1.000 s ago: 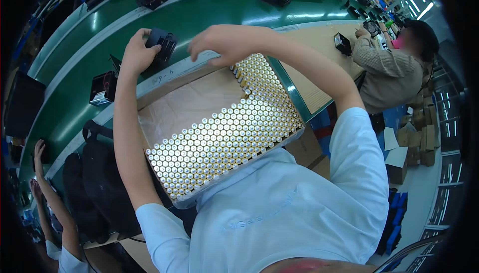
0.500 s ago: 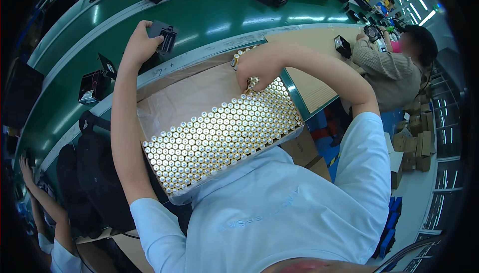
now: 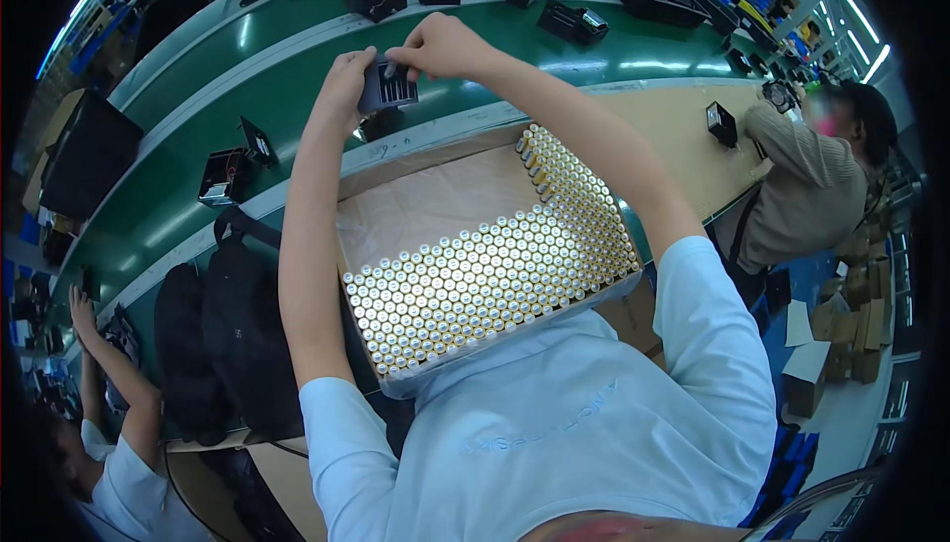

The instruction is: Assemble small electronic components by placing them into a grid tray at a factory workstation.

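My left hand (image 3: 350,85) grips a dark grey battery case (image 3: 399,93) with open slots, held over the green conveyor. Above it, my right hand (image 3: 435,48) has its fingers closed at the case's upper edge. A small pale piece shows at those fingertips, apparently a battery, though it is mostly hidden. Nearer my body lies a shallow carton (image 3: 435,186) lined with clear plastic. Tightly packed upright batteries (image 3: 475,280), gold-rimmed with pale ends, fill its near part and right side; bare brown bottom shows in the far left part.
On the green belt (image 3: 297,82) stand an opened black box (image 3: 224,176) and several more black units (image 3: 574,21) farther off. Black backpacks (image 3: 242,324) sit at left, near another person's arm (image 3: 124,374). At right, a co-worker (image 3: 807,181) sits by a tan tabletop (image 3: 658,111) holding a black box (image 3: 721,123).
My right hand has left the batteries in the carton and moved up and left to the battery case. The left hand still holds the case, now turned more slot-side up. The whole view has shifted.
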A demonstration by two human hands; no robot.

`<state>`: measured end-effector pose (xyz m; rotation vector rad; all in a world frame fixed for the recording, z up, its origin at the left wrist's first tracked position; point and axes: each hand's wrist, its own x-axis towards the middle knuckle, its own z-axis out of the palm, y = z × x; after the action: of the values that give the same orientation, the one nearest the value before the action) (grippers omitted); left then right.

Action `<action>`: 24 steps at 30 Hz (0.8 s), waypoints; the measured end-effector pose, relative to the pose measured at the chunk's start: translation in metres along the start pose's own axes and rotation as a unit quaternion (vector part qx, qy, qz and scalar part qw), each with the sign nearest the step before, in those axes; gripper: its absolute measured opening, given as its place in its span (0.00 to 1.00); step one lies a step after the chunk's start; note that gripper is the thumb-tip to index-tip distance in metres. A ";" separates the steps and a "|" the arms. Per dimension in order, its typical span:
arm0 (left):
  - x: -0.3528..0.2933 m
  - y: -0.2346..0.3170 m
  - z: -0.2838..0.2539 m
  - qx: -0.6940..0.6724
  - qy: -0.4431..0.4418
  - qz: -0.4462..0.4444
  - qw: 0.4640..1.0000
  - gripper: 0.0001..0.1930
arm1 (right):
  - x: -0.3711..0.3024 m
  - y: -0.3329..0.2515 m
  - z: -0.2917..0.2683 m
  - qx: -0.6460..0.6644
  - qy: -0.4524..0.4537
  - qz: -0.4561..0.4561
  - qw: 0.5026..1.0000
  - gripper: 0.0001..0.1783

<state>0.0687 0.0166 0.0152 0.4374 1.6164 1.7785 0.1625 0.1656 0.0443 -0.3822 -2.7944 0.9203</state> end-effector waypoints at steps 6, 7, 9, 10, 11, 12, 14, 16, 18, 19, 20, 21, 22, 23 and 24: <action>0.022 -0.018 -0.012 0.016 -0.014 0.027 0.999 0.22 | -0.006 -0.020 0.001 -0.020 -0.052 0.000 0.998 0.17; 0.022 -0.022 -0.013 0.034 0.003 0.048 0.998 0.22 | -0.012 -0.019 -0.003 -0.034 -0.044 -0.023 0.998 0.16; 0.022 -0.024 -0.014 0.070 0.039 0.095 0.992 0.22 | -0.021 -0.015 -0.015 -0.062 -0.025 -0.072 0.995 0.14; 0.021 -0.025 -0.014 0.088 0.058 0.119 0.987 0.23 | -0.024 -0.013 -0.018 -0.076 -0.017 -0.098 0.992 0.13; 0.021 -0.025 -0.013 0.084 0.057 0.117 0.988 0.23 | -0.028 -0.010 -0.019 -0.078 -0.020 -0.097 0.992 0.13; 0.021 -0.024 -0.011 0.063 0.051 0.108 0.991 0.23 | -0.031 -0.007 -0.019 -0.073 -0.025 -0.092 0.993 0.12; 0.020 -0.020 -0.008 0.022 0.039 0.090 0.995 0.22 | -0.037 0.001 -0.018 -0.059 -0.036 -0.085 0.994 0.11; 0.019 -0.019 -0.006 0.005 0.034 0.084 0.996 0.22 | -0.040 0.005 -0.011 -0.051 -0.039 -0.083 0.995 0.10; 0.018 -0.019 -0.006 -0.006 0.047 0.073 0.996 0.22 | -0.042 0.008 0.000 -0.004 -0.006 -0.071 0.997 0.10; 0.018 -0.020 -0.007 -0.012 0.055 0.069 0.996 0.22 | -0.041 0.008 0.005 0.019 0.009 -0.067 0.998 0.10; 0.017 -0.020 -0.008 -0.018 0.064 0.064 0.996 0.22 | -0.040 0.007 0.008 0.042 0.024 -0.063 0.997 0.10; 0.017 -0.020 -0.007 -0.018 0.066 0.066 0.995 0.22 | -0.040 0.004 0.010 0.042 0.023 -0.066 0.997 0.10; 0.016 -0.020 -0.006 -0.003 0.063 0.064 0.996 0.22 | -0.040 0.000 0.012 0.051 0.034 -0.057 0.997 0.10; 0.016 -0.021 -0.005 0.012 0.059 0.061 0.996 0.22 | -0.040 -0.003 0.013 0.060 0.045 -0.046 0.996 0.10; 0.015 -0.022 -0.004 0.027 0.054 0.058 0.996 0.22 | -0.040 -0.007 0.015 0.069 0.056 -0.036 0.995 0.10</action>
<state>0.0608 0.0234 -0.0093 0.4750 1.7495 1.8764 0.1953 0.1403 0.0329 -0.3012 -2.6078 1.0356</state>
